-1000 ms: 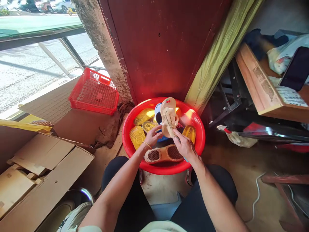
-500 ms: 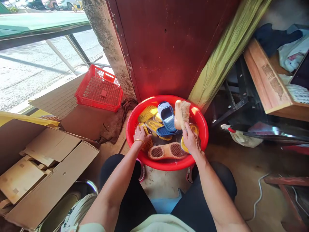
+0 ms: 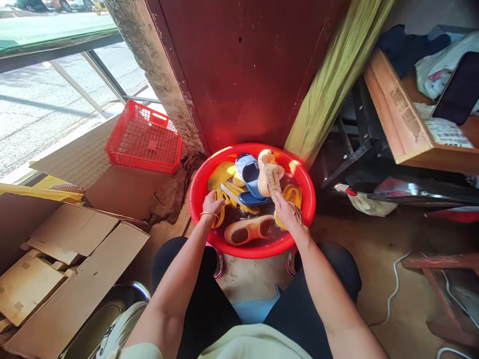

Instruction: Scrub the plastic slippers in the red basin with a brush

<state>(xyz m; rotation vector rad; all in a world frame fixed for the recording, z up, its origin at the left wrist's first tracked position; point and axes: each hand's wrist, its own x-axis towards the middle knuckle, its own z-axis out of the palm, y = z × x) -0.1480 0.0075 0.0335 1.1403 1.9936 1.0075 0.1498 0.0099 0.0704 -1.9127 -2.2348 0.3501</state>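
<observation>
A red basin [image 3: 195, 219] between my knees holds dark water and several slippers. My left hand [image 3: 213, 203], at the basin's left side, is closed on a yellow slipper [image 3: 220, 215]. My right hand [image 3: 287, 210] grips a scrub brush [image 3: 274, 178] with pale bristles. A peach-coloured piece [image 3: 265, 168] stands against the brush; I cannot tell whether it is part of it. Blue slippers [image 3: 251, 180] lie in the middle, beside another yellow slipper [image 3: 234, 192]. Near the front rim, a peach slipper [image 3: 250, 229] shows its brown-patterned sole. One more yellow slipper [image 3: 294, 196] rests at the right, partly behind my right hand.
A red plastic crate [image 3: 144, 144] stands on cardboard at the left, near a brown cloth [image 3: 170, 194]. An open cardboard box [image 3: 78, 284] is closer to me. A maroon door [image 3: 239, 75] rises behind the basin. On the right are a wooden drawer [image 3: 407, 119] and a cable [image 3: 391, 299].
The brush and my right hand have dipped slightly lower. My left hand has lifted and turned its yellow slipper. The peach slipper in front is tilted and lies deeper. The view has shifted.
</observation>
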